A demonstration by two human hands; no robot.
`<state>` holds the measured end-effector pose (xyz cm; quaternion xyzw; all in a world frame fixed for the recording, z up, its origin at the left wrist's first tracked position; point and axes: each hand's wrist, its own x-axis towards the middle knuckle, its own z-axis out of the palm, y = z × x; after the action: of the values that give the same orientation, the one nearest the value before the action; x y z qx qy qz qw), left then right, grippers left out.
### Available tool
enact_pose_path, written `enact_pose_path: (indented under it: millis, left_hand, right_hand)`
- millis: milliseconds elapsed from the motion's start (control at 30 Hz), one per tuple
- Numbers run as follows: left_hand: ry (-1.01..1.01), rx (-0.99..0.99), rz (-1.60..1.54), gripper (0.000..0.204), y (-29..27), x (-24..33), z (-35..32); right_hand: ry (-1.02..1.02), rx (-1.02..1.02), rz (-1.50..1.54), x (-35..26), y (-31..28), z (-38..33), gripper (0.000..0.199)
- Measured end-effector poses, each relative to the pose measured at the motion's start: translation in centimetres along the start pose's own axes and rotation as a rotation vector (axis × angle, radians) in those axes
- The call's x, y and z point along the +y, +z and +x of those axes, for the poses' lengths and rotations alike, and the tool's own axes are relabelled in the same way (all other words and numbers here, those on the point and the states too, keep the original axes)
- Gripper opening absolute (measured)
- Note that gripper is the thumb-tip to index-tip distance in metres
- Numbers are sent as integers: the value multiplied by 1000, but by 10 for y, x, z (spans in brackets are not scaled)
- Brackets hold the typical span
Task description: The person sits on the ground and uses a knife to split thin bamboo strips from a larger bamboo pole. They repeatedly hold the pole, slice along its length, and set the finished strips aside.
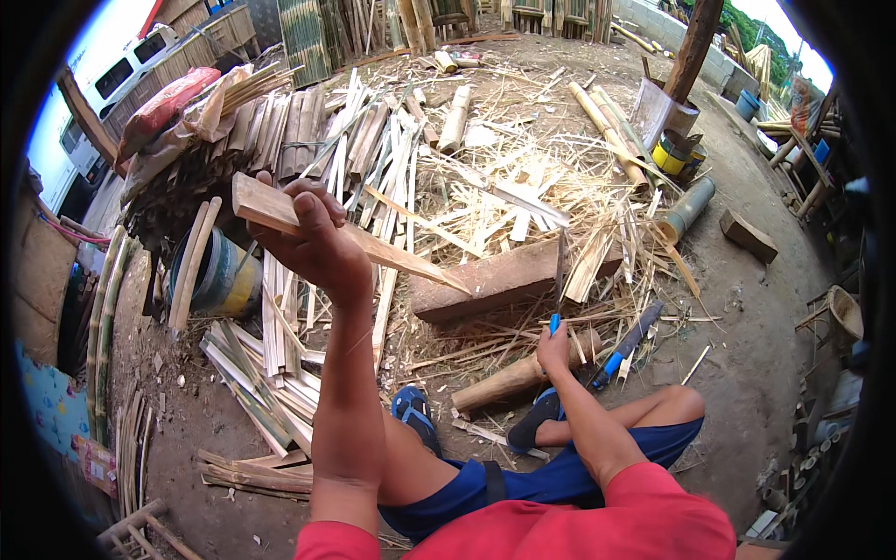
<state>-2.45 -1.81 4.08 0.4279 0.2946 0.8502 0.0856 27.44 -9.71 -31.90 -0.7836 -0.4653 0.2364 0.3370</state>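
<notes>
The person sat on the ground, legs in blue shorts, blue sandals (pixel 414 413) on the feet. The right hand (pixel 553 350) was clenched on the blue handle of a knife (pixel 558 280), blade upright, tip pointing away. The left hand (pixel 313 238) was raised, fingers (pixel 308 201) wrapped around a split bamboo slat (pixel 373 247). The slat's long axis ran left to right, its thin free end pointing toward the blade; the two were apart. A wooden block (pixel 499 280) lay beyond the knife. A second blue-handled knife (pixel 623 347) lay right of it. Farther off lay stacked bamboo strips (pixel 308 131) and shavings.
</notes>
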Motion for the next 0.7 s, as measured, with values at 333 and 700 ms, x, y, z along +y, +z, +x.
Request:
enact_pose_path:
  millis: [333,700]
  left_hand:
    - [-350,-261,-325,40,-35,4,1]
    - [-359,-470,-396,40,-56,10,-9]
  right_hand:
    - [-187,-534,89,-125,-78,-86,38]
    - [-472,-667,294,-218,-126,-131,34]
